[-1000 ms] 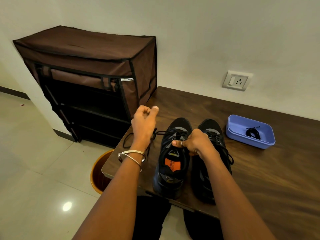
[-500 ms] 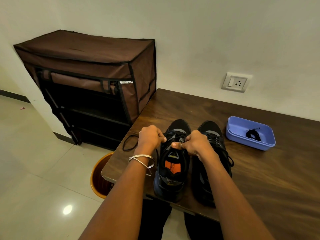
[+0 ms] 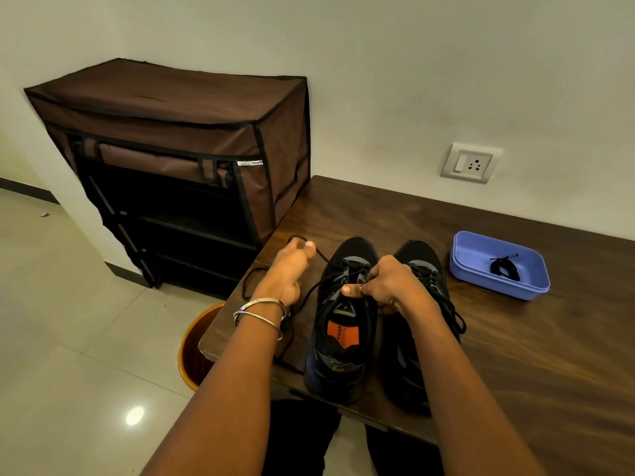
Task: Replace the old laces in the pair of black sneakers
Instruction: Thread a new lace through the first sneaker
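Two black sneakers stand side by side on the wooden table, toes pointing away from me. The left sneaker has an orange insole label and a partly loosened black lace. My left hand pinches that lace and holds it out to the left of the shoe. My right hand grips the tongue and upper eyelets of the left sneaker. The right sneaker is still laced and is partly hidden behind my right forearm. A coiled black lace lies in a blue tray.
A brown fabric shoe rack stands left of the table against the wall. An orange bin sits on the floor under the table's left corner. A wall socket is above the table.
My left hand went to the shoe's eyelets half a second ago and has now pulled back up and left, drawing the lace out. My right hand has stayed on the tongue.
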Available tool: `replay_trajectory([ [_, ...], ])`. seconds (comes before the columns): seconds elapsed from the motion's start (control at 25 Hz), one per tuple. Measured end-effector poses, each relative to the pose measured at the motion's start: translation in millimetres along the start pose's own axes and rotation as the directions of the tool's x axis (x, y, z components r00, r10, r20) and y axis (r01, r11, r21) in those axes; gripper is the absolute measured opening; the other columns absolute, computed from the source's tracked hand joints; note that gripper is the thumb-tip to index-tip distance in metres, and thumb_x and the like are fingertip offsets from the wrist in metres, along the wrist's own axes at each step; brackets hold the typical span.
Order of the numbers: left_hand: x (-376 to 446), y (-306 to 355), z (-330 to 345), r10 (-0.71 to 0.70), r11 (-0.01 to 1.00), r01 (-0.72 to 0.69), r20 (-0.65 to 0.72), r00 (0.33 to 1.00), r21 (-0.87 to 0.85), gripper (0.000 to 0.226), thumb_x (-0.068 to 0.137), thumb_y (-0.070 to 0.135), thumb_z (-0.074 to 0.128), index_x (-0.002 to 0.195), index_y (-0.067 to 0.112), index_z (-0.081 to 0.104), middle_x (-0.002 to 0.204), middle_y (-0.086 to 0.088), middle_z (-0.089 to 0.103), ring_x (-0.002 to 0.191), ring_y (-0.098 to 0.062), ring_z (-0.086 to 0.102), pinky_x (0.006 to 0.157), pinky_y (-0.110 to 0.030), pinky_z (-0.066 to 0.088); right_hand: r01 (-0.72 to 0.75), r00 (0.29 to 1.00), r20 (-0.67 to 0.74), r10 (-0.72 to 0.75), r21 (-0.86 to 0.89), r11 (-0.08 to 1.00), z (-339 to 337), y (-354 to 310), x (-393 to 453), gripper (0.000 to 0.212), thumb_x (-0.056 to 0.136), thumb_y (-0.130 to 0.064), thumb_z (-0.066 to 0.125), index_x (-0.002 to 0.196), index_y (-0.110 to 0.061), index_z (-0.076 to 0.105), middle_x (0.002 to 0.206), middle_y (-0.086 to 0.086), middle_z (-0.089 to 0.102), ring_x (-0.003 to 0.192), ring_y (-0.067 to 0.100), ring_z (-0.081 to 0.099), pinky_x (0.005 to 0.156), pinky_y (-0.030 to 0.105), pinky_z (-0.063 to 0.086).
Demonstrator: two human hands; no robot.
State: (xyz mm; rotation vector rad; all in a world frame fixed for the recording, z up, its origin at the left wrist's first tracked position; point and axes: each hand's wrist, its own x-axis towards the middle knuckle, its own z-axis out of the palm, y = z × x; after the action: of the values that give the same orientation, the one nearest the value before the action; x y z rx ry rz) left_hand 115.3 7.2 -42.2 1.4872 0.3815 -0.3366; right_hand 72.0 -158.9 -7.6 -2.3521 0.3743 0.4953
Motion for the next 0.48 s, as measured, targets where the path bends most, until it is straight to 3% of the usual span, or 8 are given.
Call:
replay_trajectory([
  [0.08, -13.9, 17.3, 3.0, 0.195, 0.930, -0.180, 0.014, 0.981, -0.321, 0.032, 0.102, 0.022, 0.044, 0.133, 0.021, 0.049, 0.132, 0.001, 0.060, 0.122, -0.019, 0.054, 0.109, -0.040, 0.030, 0.023, 1.000, -0.022, -0.022, 0.068, 0.997, -7.1, 0.3, -3.0, 0.044, 0.078, -0.043, 0.080, 0.099, -0.005, 0.071, 0.097, 0.010, 0.066, 0.095, 0.024, 0.062, 0.088, 0.041, 0.056],
  [0.16, -32.2, 35.8, 9.6, 0.375, 0.846, -0.330, 0.027, 0.927, -0.419, 0.025, 0.104, 0.021, 0.038, 0.124, 0.019, 0.053, 0.121, -0.005, 0.067, 0.109, -0.020, 0.063, 0.103, -0.037, 0.039, 0.093, 0.985, -0.169, -0.045, 0.288, 0.953, -15.7, -1.9, -5.5, 0.032, 0.088, -0.039, 0.071, 0.088, -0.007, 0.073, 0.090, 0.010, 0.067, 0.083, 0.020, 0.060, 0.083, 0.041, 0.054],
  [0.24, -46.0, 44.6, 25.7, 0.455, 0.859, -0.406, 0.100, 0.885, -0.311, 0.031, 0.105, 0.027, 0.034, 0.118, 0.014, 0.060, 0.097, -0.007, 0.072, 0.081, -0.019, 0.067, 0.083, -0.031, 0.050, 0.189, 0.958, -0.283, -0.038, 0.529, 0.827, -22.8, -7.2, -11.0, 0.034, 0.094, -0.041, 0.063, 0.083, -0.010, 0.071, 0.091, 0.012, 0.072, 0.078, 0.020, 0.063, 0.078, 0.042, 0.054],
  [0.28, -50.8, 45.2, 35.3, 0.470, 0.875, -0.436, 0.154, 0.869, -0.208, 0.035, 0.105, 0.028, 0.034, 0.113, 0.010, 0.063, 0.082, -0.006, 0.070, 0.067, -0.017, 0.063, 0.070, -0.028, 0.050, 0.208, 0.962, -0.269, -0.041, 0.629, 0.749, -24.5, -11.3, -15.1, 0.036, 0.095, -0.044, 0.060, 0.083, -0.012, 0.071, 0.088, 0.010, 0.073, 0.078, 0.020, 0.064, 0.076, 0.041, 0.052],
  [0.4, -56.7, 41.2, 55.5, 0.437, 0.866, -0.491, 0.331, 0.836, 0.096, 0.040, 0.104, 0.030, 0.040, 0.090, 0.004, 0.066, 0.057, 0.000, 0.052, 0.045, -0.008, 0.045, 0.046, -0.020, 0.039, 0.124, 0.992, -0.096, -0.080, 0.848, 0.515, -26.7, -21.8, -26.3, 0.043, 0.094, -0.054, 0.055, 0.083, -0.014, 0.066, 0.062, 0.002, 0.063, 0.059, 0.016, 0.064, 0.075, 0.039, 0.051],
  [0.48, -55.6, 37.8, 55.9, 0.383, 0.845, -0.492, 0.406, 0.830, 0.208, 0.038, 0.103, 0.027, 0.043, 0.083, 0.003, 0.065, 0.048, 0.008, 0.049, 0.039, 0.000, 0.043, 0.041, -0.014, 0.036, 0.062, 0.995, -0.029, -0.095, 0.929, 0.365, -29.1, -21.6, -25.7, 0.034, 0.093, -0.049, 0.059, 0.093, -0.016, 0.064, 0.068, -0.002, 0.068, 0.062, 0.015, 0.065, 0.078, 0.041, 0.053],
])
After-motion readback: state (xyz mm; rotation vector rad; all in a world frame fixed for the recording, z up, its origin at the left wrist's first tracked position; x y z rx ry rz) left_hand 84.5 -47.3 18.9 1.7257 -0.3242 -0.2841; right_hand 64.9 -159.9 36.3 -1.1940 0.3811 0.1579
